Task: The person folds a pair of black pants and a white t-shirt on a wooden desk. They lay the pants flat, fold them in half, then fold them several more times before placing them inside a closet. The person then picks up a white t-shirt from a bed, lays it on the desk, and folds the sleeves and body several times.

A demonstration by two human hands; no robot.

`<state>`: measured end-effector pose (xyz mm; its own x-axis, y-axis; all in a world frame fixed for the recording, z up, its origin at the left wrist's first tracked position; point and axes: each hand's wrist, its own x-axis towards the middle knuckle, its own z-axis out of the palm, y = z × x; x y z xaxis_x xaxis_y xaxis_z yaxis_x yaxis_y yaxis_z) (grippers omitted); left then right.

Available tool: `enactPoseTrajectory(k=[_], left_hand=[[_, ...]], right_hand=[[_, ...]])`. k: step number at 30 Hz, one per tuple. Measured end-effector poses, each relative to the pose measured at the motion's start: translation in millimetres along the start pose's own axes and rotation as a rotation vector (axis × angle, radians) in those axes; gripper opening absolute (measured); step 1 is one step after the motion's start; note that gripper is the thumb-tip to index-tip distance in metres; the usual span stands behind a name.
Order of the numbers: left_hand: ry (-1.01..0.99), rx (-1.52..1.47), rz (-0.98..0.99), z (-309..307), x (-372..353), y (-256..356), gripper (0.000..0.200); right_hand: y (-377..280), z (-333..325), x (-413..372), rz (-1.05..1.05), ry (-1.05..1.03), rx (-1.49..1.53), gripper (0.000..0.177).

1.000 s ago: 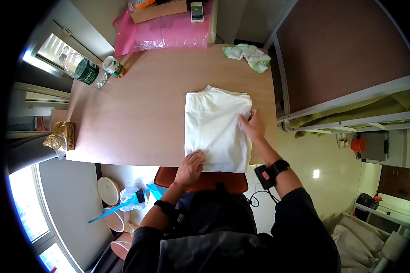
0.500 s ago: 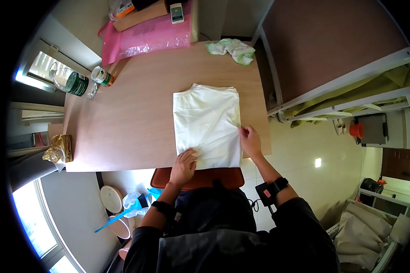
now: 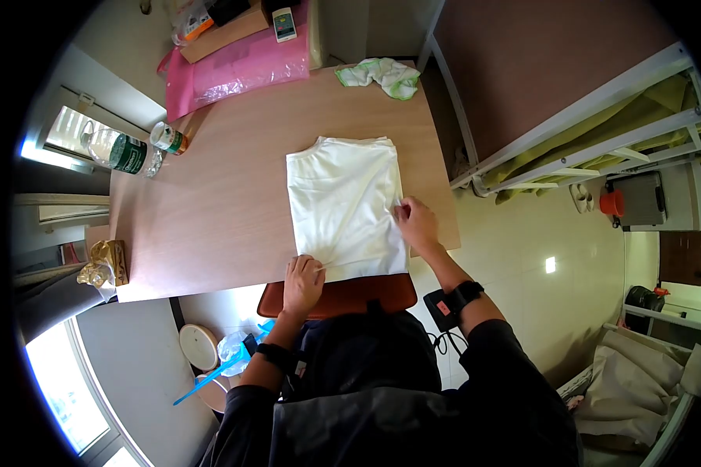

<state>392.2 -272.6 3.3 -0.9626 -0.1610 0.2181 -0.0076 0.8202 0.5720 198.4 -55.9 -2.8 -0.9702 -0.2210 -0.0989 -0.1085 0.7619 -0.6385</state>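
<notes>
The wooden table (image 3: 210,210) carries a folded white shirt (image 3: 343,202) at its near right edge, almost reaching the right side. A pink plastic bag (image 3: 241,66) lies along the far edge. The right hand (image 3: 417,223) pinches the shirt's right edge, fingers curled. The left hand (image 3: 302,282) grips its near left corner at the table's near edge. A crumpled rag (image 3: 378,75) sits at the far right corner and a bottle (image 3: 121,152) at the left edge.

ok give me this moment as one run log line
left hand: on near corner of white shirt | right hand: grips its right edge | shirt folded flat on table | far end: cloth
</notes>
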Motion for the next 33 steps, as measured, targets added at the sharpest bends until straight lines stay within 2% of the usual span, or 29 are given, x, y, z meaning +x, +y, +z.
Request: enactPoseTrajectory(k=[5,7,11,14,16,17,19,23,26,28,32,33], left_hand=[[-0.028,0.011,-0.017,-0.7,-1.3,-1.6,0.012],[-0.029,0.008,-0.010,-1.5,-0.3,-0.4,0.012],[-0.064,0.014,-0.024,-2.3,0.3,-0.9,0.011],[-0.070,0.019,-0.018,-2.1,1.1,-0.9,0.011],[-0.074,0.017,-0.021,-3.5,1.3,-0.1,0.011],[-0.080,0.016,-0.027,-4.9,1.0,-0.4,0.011],[-0.076,0.014,-0.024,-4.9,1.4,-3.0,0.012],[-0.107,0.018,-0.035,-3.7,0.0,-5.2,0.011],[-0.092,0.016,-0.022,-6.0,0.1,-3.5,0.011],[-0.071,0.026,-0.009,-7.9,-0.2,-0.9,0.011],[-0.056,0.044,-0.008,-7.5,-3.1,-2.2,0.008],[-0.054,0.045,-0.011,-7.7,-2.5,-3.1,0.008]], right_hand=[[0.2,-5.6,-3.5,-0.080,0.164,-0.016,0.015],[-3.5,2.0,-7.5,-0.151,0.051,-0.092,0.013],[-5.2,19.1,-1.0,-0.102,0.054,-0.214,0.015],[-5.6,17.3,1.1,-0.193,0.000,-0.313,0.021],[-5.1,6.7,0.9,-0.034,0.009,-0.040,0.026],[2.8,2.4,0.7,-0.041,0.008,-0.040,0.026],[25.9,-5.2,3.7,0.164,-0.092,0.082,0.033],[40.6,-1.1,-1.8,0.151,-0.086,0.070,0.038],[10.9,-13.1,-8.1,0.193,-0.066,0.065,0.040],[-9.5,-23.7,-18.7,0.119,-0.142,-0.152,0.041],[20.3,4.3,-17.4,0.084,-0.101,-0.163,0.041],[24.6,5.9,-16.9,0.086,-0.046,-0.014,0.040]])
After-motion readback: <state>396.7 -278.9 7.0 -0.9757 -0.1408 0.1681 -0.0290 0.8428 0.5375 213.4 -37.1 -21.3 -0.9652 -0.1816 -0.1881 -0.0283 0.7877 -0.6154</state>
